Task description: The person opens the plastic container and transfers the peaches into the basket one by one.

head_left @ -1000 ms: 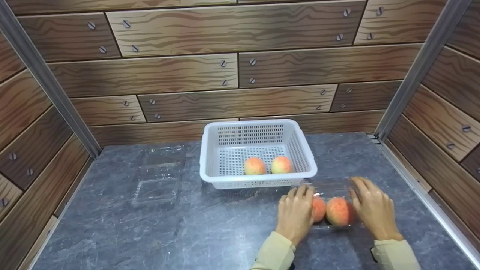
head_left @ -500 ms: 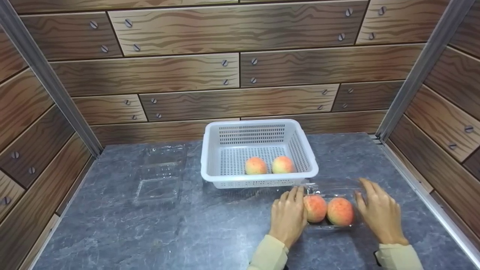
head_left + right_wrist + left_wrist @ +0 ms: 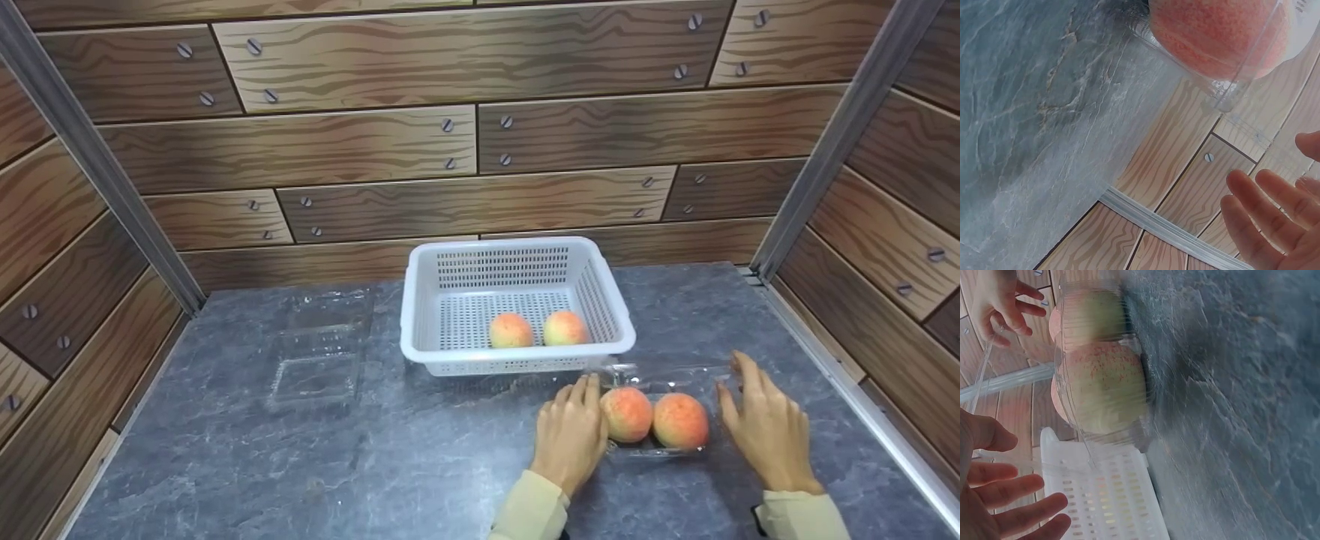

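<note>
"Where are the two peaches [image 3: 681,421] nearest the hands?"
"Side by side in a clear plastic clamshell [image 3: 656,452] on the grey marbled tabletop [image 3: 262,465], in front of the white perforated basket's [image 3: 517,355] right end. The transparent lid [image 3: 675,369] stands raised."
"And the hands?"
"The left hand [image 3: 570,431] is at the clamshell's left side, the right hand [image 3: 769,427] at its right. Both have loosely extended fingers, a gap between thumb and forefinger; I can't tell whether either touches the lid."
"Farther out?"
"Two more peaches [image 3: 511,331] in the basket, clear plastic packaging [image 3: 319,353] to its left, wood-patterned panels [image 3: 375,139] behind."
</note>
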A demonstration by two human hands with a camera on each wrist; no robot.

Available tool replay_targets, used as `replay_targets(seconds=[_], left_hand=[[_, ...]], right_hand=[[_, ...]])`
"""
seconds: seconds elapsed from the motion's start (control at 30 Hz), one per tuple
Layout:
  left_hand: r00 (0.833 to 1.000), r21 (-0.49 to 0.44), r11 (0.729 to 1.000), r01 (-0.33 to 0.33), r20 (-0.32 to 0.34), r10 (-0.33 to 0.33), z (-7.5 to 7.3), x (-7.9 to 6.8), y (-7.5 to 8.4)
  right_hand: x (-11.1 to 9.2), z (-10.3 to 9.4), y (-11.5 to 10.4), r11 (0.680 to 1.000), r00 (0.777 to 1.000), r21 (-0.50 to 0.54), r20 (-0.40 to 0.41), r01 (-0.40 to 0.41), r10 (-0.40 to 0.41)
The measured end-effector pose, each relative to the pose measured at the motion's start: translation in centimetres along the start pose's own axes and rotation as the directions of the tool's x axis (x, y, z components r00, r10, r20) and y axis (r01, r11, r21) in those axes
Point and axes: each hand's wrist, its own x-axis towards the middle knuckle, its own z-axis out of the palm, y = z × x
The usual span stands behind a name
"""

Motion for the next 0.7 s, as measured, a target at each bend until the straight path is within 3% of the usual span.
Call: replay_targets(seconds=[0.33, 0.7], left_hand=[[1.0, 0.004, 1.0, -0.011, 0.001, 0.011, 0.07, -0.12, -0.12], [0.993, 0.014, 0.994, -0.113, -0.014, 0.113, 0.24, -0.78, -0.66]], right_hand=[[-0.27, -0.2, -0.24, 0.998, 0.997, 0.004, 0.019, -0.07, 0.069], [-0.72, -0.24, -0.34, 0.995, 0.995, 0.002, 0.022, -0.099, 0.099]])
